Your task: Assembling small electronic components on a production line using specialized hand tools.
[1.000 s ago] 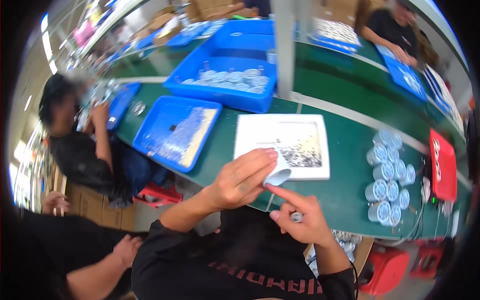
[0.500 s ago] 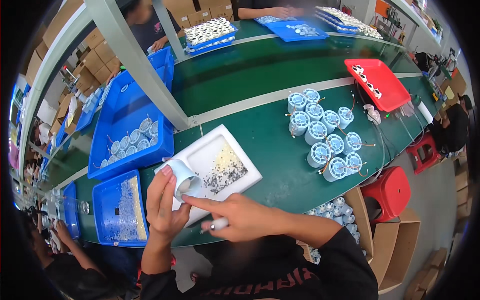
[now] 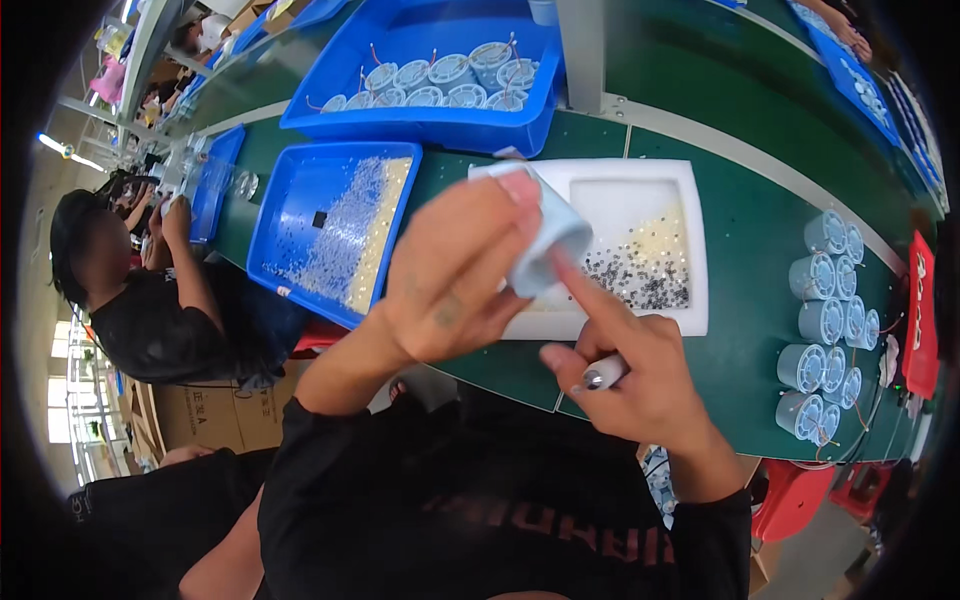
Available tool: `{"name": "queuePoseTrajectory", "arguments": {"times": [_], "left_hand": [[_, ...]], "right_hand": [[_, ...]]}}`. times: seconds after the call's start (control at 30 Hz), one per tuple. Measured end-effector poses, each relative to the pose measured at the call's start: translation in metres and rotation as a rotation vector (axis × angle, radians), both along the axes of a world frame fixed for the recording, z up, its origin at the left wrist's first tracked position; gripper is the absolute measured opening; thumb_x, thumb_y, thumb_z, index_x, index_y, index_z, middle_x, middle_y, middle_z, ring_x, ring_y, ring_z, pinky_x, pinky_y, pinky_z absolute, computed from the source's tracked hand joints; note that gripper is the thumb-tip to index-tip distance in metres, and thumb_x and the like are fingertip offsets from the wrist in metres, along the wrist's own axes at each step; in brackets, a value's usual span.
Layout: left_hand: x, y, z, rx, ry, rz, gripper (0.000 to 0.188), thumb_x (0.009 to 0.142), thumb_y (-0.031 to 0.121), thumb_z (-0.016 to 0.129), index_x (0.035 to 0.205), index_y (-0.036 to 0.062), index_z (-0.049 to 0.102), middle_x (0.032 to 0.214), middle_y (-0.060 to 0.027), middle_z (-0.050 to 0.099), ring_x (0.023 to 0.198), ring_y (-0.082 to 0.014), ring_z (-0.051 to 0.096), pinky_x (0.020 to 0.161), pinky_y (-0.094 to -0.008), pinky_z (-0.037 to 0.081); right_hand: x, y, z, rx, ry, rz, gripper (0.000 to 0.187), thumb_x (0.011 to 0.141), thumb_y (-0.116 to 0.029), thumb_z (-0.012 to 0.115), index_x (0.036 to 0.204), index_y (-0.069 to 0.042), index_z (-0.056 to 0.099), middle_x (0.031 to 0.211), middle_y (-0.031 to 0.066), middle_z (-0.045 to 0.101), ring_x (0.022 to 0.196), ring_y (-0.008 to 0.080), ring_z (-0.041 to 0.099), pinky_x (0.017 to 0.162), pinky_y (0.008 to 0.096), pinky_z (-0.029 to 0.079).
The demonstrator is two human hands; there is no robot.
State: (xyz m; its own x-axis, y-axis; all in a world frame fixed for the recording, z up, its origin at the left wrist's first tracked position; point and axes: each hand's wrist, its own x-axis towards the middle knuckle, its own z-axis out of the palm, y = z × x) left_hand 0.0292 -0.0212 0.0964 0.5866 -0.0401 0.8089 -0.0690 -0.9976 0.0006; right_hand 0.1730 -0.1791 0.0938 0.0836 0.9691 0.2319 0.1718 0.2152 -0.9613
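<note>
My left hand (image 3: 455, 265) is wrapped round a light blue plastic cylindrical housing (image 3: 568, 215), tilted with its open mouth toward my right hand. At that mouth, the index fingertip of my right hand (image 3: 645, 370) reaches to the rim or just inside; the exact contact is blurred. The other right fingers curl round a white pen-like tool (image 3: 608, 372) with a grey end, its kind unclear. Behind both hands lies a white foam tray (image 3: 698, 245), holding many tiny dark and cream-coloured parts. The inside of the housing is mostly hidden.
A blue tray (image 3: 283, 195) of small clear and cream parts lies to the left. Behind it, a deep blue bin (image 3: 420, 128) holds several housings with wires. More housings (image 3: 822, 275) stand at right near a red tray (image 3: 920, 330). A co-worker (image 3: 150, 300) sits at left.
My view has swung left, so the trays and bin appear further right. The housing stays in my left hand, and my right index finger remains at its mouth.
</note>
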Motion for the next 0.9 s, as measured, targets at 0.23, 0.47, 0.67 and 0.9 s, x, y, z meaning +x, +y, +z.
{"name": "queuePoseTrajectory", "arguments": {"times": [0.23, 0.47, 0.67, 0.9], "left_hand": [[-0.018, 0.13, 0.027, -0.211, 0.015, 0.416, 0.057, 0.066, 0.009, 0.075, 0.119, -0.0025, 0.058, 0.119, -0.0183, 0.06, 0.107, -0.0301, 0.06, 0.093, -0.036, 0.047], [-0.07, 0.342, 0.013, -0.595, 0.394, 1.04, 0.065, 0.069, 0.05, 0.076, 0.108, -0.0001, 0.065, 0.096, -0.0211, 0.068, 0.089, -0.0289, 0.067, 0.08, -0.036, 0.051], [-0.039, 0.371, -0.019, -0.693, 0.904, 1.061, 0.057, 0.083, 0.054, 0.061, 0.099, 0.0004, 0.069, 0.097, -0.0225, 0.068, 0.09, -0.0347, 0.066, 0.082, -0.0407, 0.05], [0.008, 0.355, -0.019, -0.348, 0.793, 0.975, 0.051, 0.094, 0.048, 0.047, 0.107, 0.0024, 0.066, 0.102, -0.0216, 0.066, 0.098, -0.0379, 0.063, 0.086, -0.0431, 0.048]], "right_hand": [[0.036, -0.063, -0.028, 0.158, 0.147, -0.578, 0.031, 0.082, -0.005, 0.061, 0.112, 0.004, 0.064, 0.059, 0.0058, 0.057, 0.047, 0.008, 0.051, 0.046, 0.0207, 0.04], [0.075, -0.15, -0.04, -0.391, -0.942, -1.21, 0.031, 0.085, -0.01, 0.064, 0.114, -0.001, 0.063, 0.085, 0.0129, 0.06, 0.075, 0.0253, 0.062, 0.066, 0.0344, 0.049], [0.068, -0.156, -0.043, -0.685, -0.954, -1.248, 0.038, 0.085, -0.015, 0.067, 0.122, -0.01, 0.06, 0.111, 0.0132, 0.053, 0.098, 0.0295, 0.056, 0.078, 0.0403, 0.048], [0.068, -0.174, -0.04, -0.909, -1.008, -1.367, 0.044, 0.082, -0.025, 0.071, 0.123, -0.016, 0.059, 0.109, 0.0099, 0.052, 0.093, 0.0283, 0.059, 0.07, 0.0405, 0.05]]}}
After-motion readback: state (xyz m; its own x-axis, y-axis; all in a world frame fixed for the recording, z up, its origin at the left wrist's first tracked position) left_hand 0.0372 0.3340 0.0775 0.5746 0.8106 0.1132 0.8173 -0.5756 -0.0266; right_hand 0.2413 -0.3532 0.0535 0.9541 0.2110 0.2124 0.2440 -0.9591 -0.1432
